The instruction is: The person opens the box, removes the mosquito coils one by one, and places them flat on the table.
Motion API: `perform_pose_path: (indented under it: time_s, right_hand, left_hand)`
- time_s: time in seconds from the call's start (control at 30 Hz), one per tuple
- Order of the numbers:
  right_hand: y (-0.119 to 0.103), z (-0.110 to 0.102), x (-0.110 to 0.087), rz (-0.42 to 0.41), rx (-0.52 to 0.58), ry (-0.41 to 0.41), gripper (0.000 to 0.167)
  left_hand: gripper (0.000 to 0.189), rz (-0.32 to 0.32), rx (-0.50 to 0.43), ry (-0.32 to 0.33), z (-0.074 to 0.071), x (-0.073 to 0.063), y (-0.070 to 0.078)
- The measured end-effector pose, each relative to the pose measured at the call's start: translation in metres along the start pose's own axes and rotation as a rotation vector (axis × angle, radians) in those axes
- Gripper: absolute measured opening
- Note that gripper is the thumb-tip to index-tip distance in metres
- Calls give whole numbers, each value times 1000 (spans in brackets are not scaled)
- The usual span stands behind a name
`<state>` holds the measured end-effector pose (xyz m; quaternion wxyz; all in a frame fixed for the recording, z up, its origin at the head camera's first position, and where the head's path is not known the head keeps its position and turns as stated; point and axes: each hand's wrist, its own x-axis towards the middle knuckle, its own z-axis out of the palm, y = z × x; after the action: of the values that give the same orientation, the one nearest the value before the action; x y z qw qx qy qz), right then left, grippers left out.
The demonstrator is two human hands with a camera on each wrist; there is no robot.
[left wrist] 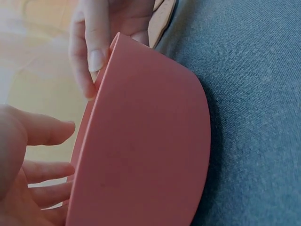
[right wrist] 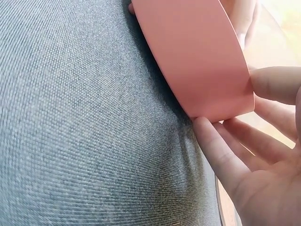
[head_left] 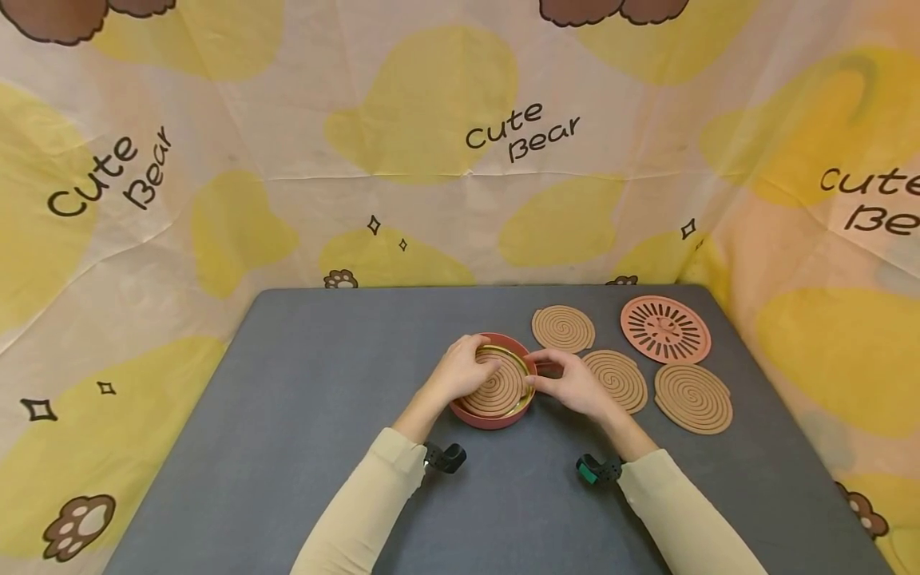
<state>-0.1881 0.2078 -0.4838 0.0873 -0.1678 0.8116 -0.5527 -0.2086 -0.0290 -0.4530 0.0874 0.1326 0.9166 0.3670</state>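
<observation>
A round reddish-pink mosquito coil tray [head_left: 492,421] stands on the table, with a gold-coloured ring [head_left: 519,404] inside it. One tan mosquito coil [head_left: 493,390] lies within that ring. My left hand [head_left: 460,370] reaches over the tray's left rim, its thumb above the coil and its other fingertips partly hidden by the wall in the left wrist view. At the opposite side, my right hand [head_left: 575,385] holds the tray's edge, with the thumb [right wrist: 277,84] at the rim and the other fingers around the outer wall.
To the right lie three more coils: a far one [head_left: 564,328], a middle one [head_left: 615,381] and a right one [head_left: 693,398]. A slotted pink lid [head_left: 665,329] rests near the back right corner of the grey table [head_left: 323,399]. Printed cloth [head_left: 431,120] hangs behind.
</observation>
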Motion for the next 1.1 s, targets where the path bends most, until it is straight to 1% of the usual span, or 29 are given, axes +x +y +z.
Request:
perform_pose_path:
  time_s: [0.17, 0.4, 0.6, 0.77, 0.93, 1.1]
  right_hand:
    - [2, 0, 0, -14, 13, -1, 41]
    - [0, -1, -1, -14, 13, 1, 41]
    - [3, 0, 0, -17, 7, 3, 41]
    - [5, 1, 0, -23, 9, 4, 41]
    - [4, 1, 0, -24, 13, 2, 41]
    - [2, 0, -1, -25, 4, 3, 41]
  left_hand:
    - [53, -4, 2, 2, 2, 1, 1]
    - [50, 13, 22, 8, 2, 3, 0]
    - [41, 36, 46, -9, 1, 4, 1]
    - [41, 31, 69, -17, 3, 3, 2]
    - [41, 12, 63, -11, 4, 3, 2]
    - [38, 25, 52, 4, 6, 5, 0]
